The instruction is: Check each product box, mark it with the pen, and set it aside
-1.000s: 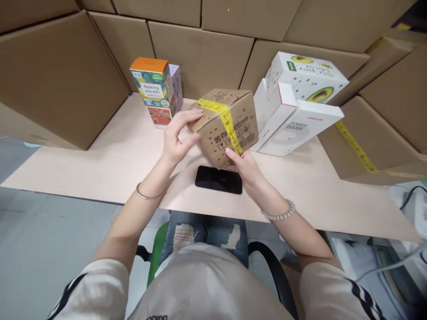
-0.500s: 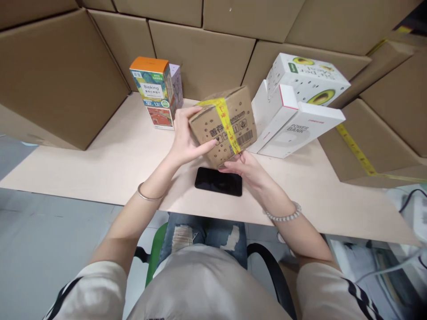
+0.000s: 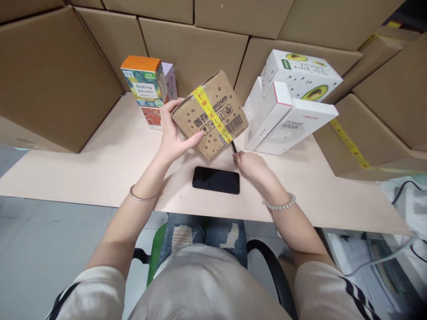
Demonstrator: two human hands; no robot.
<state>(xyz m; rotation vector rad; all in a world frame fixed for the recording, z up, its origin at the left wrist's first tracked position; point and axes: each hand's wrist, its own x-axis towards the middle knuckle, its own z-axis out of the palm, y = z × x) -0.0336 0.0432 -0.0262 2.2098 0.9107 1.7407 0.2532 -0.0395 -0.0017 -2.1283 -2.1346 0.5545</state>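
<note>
A small brown cardboard box (image 3: 200, 116), printed "Centrum" and crossed by a strip of yellow tape (image 3: 213, 116), is tilted above the table. My left hand (image 3: 173, 138) grips its left side, thumb on the printed face and fingers behind. My right hand (image 3: 250, 163) is closed around a thin dark rod-like tool (image 3: 234, 147), mostly hidden in the fist. The tool's visible part points up at the box's lower edge by the tape end; whether it touches is unclear. Below the box, a black phone (image 3: 215, 180) lies face up on the table.
Behind the left hand stand an orange-topped Binking box (image 3: 143, 84) and a lilac box (image 3: 170, 80). On the right are a white power bank box (image 3: 293, 126) and an avocado-printed box (image 3: 303, 75). Large cartons (image 3: 196, 49) wall the back and sides of the table (image 3: 100, 178).
The box has turned counterclockwise and shifted left in the picture. My right hand has moved off the box's bottom edge and now shows a thin dark tool in its closed fingers.
</note>
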